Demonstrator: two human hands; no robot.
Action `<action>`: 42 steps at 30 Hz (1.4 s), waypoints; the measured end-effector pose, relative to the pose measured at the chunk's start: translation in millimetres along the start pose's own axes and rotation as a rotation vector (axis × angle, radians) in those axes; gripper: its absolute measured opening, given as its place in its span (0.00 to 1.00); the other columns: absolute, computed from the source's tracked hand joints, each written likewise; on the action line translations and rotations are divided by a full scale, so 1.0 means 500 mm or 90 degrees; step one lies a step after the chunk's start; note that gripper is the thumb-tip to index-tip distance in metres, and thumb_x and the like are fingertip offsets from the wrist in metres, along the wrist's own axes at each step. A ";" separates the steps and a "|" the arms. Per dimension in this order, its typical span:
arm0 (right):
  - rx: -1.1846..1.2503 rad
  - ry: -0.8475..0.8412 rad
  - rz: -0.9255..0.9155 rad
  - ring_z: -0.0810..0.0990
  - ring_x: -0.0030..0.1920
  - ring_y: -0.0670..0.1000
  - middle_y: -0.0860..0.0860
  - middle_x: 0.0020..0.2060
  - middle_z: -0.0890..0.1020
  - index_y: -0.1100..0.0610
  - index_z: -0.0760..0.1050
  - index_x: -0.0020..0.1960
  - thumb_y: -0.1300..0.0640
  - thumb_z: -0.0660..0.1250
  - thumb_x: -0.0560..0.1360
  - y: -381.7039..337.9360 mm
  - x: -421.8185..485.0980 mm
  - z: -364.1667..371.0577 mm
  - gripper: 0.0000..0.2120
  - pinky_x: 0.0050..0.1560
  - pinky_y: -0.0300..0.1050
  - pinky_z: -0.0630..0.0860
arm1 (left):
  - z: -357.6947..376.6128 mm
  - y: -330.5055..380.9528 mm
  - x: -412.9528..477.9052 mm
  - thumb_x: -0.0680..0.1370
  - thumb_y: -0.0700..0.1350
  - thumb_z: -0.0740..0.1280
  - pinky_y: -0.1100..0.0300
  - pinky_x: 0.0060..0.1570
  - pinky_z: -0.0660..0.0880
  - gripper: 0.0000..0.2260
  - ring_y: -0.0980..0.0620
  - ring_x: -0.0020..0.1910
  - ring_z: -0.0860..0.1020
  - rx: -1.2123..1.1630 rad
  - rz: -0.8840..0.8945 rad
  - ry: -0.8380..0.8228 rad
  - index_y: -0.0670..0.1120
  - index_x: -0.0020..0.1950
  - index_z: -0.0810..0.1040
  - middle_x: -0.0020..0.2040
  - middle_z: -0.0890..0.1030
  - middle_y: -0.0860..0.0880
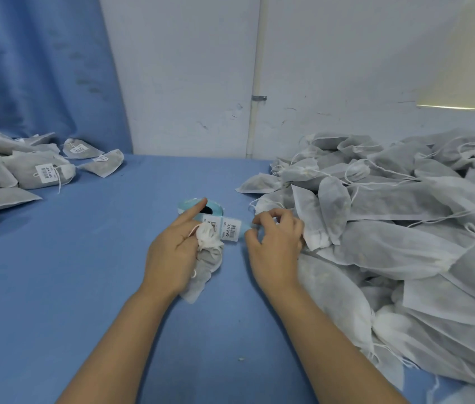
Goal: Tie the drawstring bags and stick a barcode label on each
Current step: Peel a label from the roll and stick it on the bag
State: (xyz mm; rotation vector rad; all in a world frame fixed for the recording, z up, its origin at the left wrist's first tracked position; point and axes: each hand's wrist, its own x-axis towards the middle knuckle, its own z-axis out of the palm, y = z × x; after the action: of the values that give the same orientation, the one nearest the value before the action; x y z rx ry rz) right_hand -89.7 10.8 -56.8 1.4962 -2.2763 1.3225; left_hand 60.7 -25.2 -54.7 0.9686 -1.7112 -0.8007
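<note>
Here, left hand (172, 252) grip closed round grey bag (207, 262), neck bunched white, right hand (277, 246) grip pinching barcode label strip (231, 230)

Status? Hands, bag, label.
Left hand grips bag, index finger on roll. Right hand pinches label strip. No label seen on bag. Pile close at right.

Left hand (172, 252) grips, right hand (274, 246) pinches

Plain blue across the table cloth (84, 287), same blue up the curtain (26, 68), grey-white over the heap of bags (405, 243), black bars on the white label (232, 230), pale turquoise round the label roll (186, 204)
</note>
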 end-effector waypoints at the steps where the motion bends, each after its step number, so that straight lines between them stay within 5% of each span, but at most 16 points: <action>1: -0.010 -0.001 -0.005 0.61 0.61 0.51 0.51 0.58 0.72 0.55 0.79 0.51 0.59 0.64 0.74 0.001 0.000 -0.001 0.07 0.52 0.42 0.57 | 0.000 0.002 0.000 0.73 0.42 0.56 0.64 0.48 0.71 0.13 0.67 0.52 0.74 0.058 0.012 -0.026 0.53 0.40 0.80 0.64 0.69 0.74; 5: -0.013 0.012 -0.025 0.64 0.61 0.54 0.52 0.59 0.72 0.55 0.79 0.52 0.60 0.64 0.75 -0.001 -0.002 -0.004 0.08 0.51 0.44 0.60 | 0.011 0.004 0.000 0.70 0.48 0.50 0.68 0.37 0.64 0.13 0.64 0.50 0.72 0.203 0.047 -0.076 0.65 0.38 0.70 0.65 0.63 0.77; 9: 0.007 0.039 -0.035 0.64 0.62 0.56 0.55 0.61 0.71 0.56 0.78 0.53 0.61 0.65 0.76 -0.003 -0.006 -0.004 0.08 0.57 0.48 0.65 | 0.015 -0.012 -0.002 0.71 0.47 0.51 0.72 0.43 0.65 0.17 0.67 0.51 0.71 0.154 0.059 -0.010 0.56 0.49 0.78 0.54 0.69 0.78; 13: 0.153 0.140 -0.069 0.70 0.54 0.49 0.55 0.57 0.72 0.60 0.75 0.58 0.64 0.69 0.74 -0.012 -0.011 -0.014 0.13 0.55 0.37 0.66 | 0.016 -0.013 -0.006 0.72 0.46 0.54 0.66 0.48 0.69 0.15 0.66 0.50 0.74 0.062 0.046 0.008 0.53 0.48 0.79 0.52 0.74 0.70; 17: 0.300 -0.064 -0.031 0.76 0.45 0.39 0.50 0.52 0.80 0.57 0.77 0.58 0.63 0.66 0.77 -0.015 -0.022 -0.014 0.10 0.46 0.27 0.70 | 0.015 -0.006 -0.007 0.70 0.41 0.56 0.59 0.52 0.72 0.14 0.56 0.52 0.77 -0.063 0.031 0.002 0.50 0.44 0.80 0.51 0.79 0.59; 19: 0.307 -0.170 -0.003 0.75 0.53 0.39 0.48 0.59 0.79 0.57 0.74 0.65 0.63 0.65 0.78 -0.015 -0.025 -0.006 0.16 0.49 0.22 0.68 | 0.014 0.001 -0.008 0.70 0.41 0.57 0.63 0.50 0.72 0.12 0.57 0.49 0.78 -0.132 0.020 -0.003 0.50 0.42 0.80 0.48 0.80 0.57; 22: 0.337 -0.245 0.015 0.74 0.63 0.44 0.47 0.64 0.77 0.57 0.70 0.69 0.64 0.64 0.78 -0.018 -0.023 -0.003 0.20 0.62 0.31 0.69 | 0.014 0.006 -0.009 0.69 0.40 0.58 0.67 0.45 0.73 0.12 0.57 0.47 0.78 -0.179 0.004 -0.025 0.50 0.42 0.80 0.45 0.81 0.57; 29: 0.398 -0.244 0.038 0.78 0.59 0.46 0.50 0.57 0.81 0.55 0.72 0.63 0.62 0.64 0.79 -0.016 -0.025 -0.002 0.14 0.61 0.42 0.74 | 0.024 0.010 -0.011 0.70 0.41 0.58 0.62 0.52 0.73 0.13 0.55 0.50 0.79 -0.165 0.015 -0.070 0.48 0.46 0.80 0.46 0.81 0.56; 34: 0.417 -0.219 0.035 0.78 0.44 0.35 0.42 0.44 0.80 0.50 0.72 0.55 0.60 0.63 0.79 -0.016 -0.024 -0.001 0.07 0.46 0.27 0.71 | 0.023 0.011 -0.012 0.71 0.41 0.58 0.61 0.51 0.73 0.13 0.57 0.51 0.78 -0.144 0.021 -0.077 0.48 0.47 0.81 0.47 0.81 0.58; 38: 0.394 -0.177 0.046 0.78 0.44 0.39 0.44 0.43 0.80 0.52 0.72 0.51 0.59 0.61 0.80 -0.012 -0.021 0.003 0.03 0.43 0.27 0.70 | 0.023 0.011 -0.013 0.71 0.41 0.57 0.58 0.54 0.73 0.13 0.55 0.51 0.79 -0.137 0.027 -0.071 0.54 0.45 0.80 0.48 0.81 0.57; 42: 0.368 -0.084 0.068 0.76 0.42 0.37 0.42 0.42 0.79 0.52 0.73 0.48 0.59 0.61 0.80 -0.006 -0.018 0.002 0.04 0.41 0.25 0.68 | 0.023 0.011 -0.014 0.69 0.41 0.57 0.62 0.48 0.74 0.14 0.56 0.52 0.78 -0.140 0.008 -0.060 0.50 0.46 0.81 0.48 0.81 0.59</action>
State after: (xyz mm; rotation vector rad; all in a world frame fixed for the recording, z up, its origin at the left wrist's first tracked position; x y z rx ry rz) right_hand -82.3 16.1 -60.3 1.6678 -2.1791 2.1049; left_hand 50.1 -15.9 -56.4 0.7807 -1.6660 -1.0163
